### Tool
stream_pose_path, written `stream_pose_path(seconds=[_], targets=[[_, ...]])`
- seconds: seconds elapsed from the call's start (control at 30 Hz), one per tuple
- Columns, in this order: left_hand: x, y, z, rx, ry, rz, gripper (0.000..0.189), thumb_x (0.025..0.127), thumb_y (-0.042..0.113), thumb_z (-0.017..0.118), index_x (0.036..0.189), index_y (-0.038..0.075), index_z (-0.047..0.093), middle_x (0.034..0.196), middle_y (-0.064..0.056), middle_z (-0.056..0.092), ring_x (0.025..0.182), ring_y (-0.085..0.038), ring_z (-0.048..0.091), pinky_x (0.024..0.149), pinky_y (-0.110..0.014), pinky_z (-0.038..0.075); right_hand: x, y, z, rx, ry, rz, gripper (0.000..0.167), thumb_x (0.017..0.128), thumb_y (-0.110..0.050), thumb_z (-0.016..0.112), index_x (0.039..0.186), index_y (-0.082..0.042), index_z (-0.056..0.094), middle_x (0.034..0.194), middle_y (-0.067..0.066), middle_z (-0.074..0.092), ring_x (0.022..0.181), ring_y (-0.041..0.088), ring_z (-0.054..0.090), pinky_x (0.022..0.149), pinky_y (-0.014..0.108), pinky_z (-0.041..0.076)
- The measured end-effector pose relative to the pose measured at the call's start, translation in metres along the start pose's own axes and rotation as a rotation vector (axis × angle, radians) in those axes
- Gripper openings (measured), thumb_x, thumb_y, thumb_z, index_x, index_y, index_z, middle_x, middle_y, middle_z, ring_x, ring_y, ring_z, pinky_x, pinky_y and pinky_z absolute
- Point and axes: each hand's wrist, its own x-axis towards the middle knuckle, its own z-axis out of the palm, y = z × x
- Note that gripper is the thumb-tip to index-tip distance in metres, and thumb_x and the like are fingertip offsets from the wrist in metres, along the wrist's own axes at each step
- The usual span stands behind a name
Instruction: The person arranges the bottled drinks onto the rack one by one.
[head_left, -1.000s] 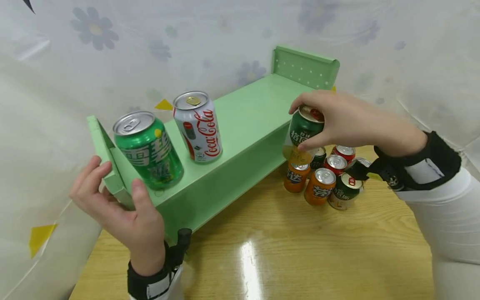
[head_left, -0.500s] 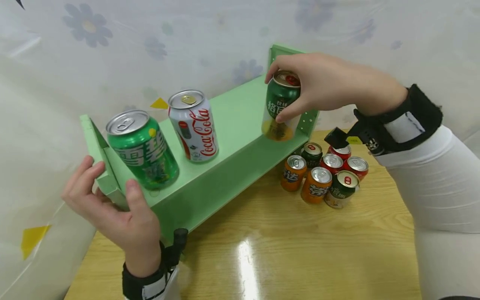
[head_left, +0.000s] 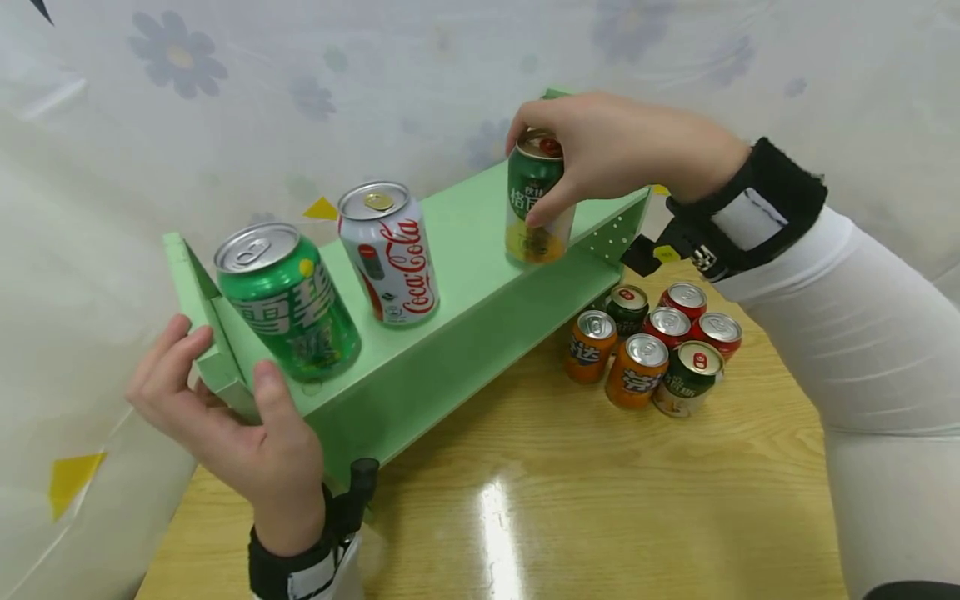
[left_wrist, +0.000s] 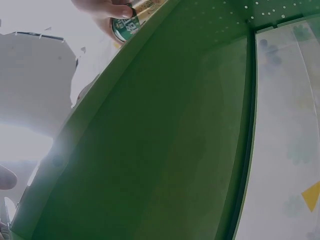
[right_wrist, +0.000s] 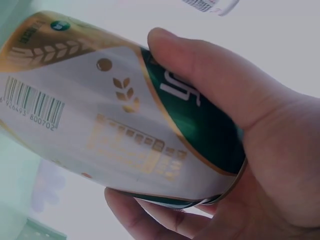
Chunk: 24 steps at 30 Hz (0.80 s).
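Note:
My right hand (head_left: 607,142) grips the upper part of a green, white and gold drink can (head_left: 528,218), thumb at the front and fingers round the back. The can is upright, its base right at the top board of a pale green shelf (head_left: 465,242), near the front edge. Close up in the right wrist view, the can (right_wrist: 110,110) shows its barcode. With fingers and thumb at the end panel, my left hand (head_left: 240,433) holds the shelf's left end. On the top board stand a green Sprite can (head_left: 300,325) and a white Coca-Cola can (head_left: 393,267).
Several cans stand grouped on the wooden table (head_left: 585,500) right of the shelf, including an orange can (head_left: 636,379), a red can (head_left: 718,333) and a dark green can (head_left: 684,385). A flowered plastic sheet (head_left: 420,92) hangs behind the shelf.
My right hand has carried the drink can from above the grouped cans up and left to the shelf's top board. My left hand keeps its place at the shelf's end.

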Motion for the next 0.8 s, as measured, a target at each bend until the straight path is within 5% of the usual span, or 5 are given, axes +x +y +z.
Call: stream_pose_path(seconds=[0.8], targets=[[0.000, -0.003, -0.001, 0.007, -0.011, 0.001, 0.038, 0.078, 0.009, 0.052, 0.111, -0.009, 0.055, 0.129, -0.017, 0.050, 0.129, -0.032, 0.044, 0.100, -0.035, 0.044, 0.025, -0.002, 0.006, 0.035, -0.036, 0.000, 0.074, 0.088, -0.035, 0.079, 0.147, -0.010, 0.043, 0.143, 0.017, 0.054, 0.124, 0.034, 0.058, 0.098, 0.049, 0.053]])
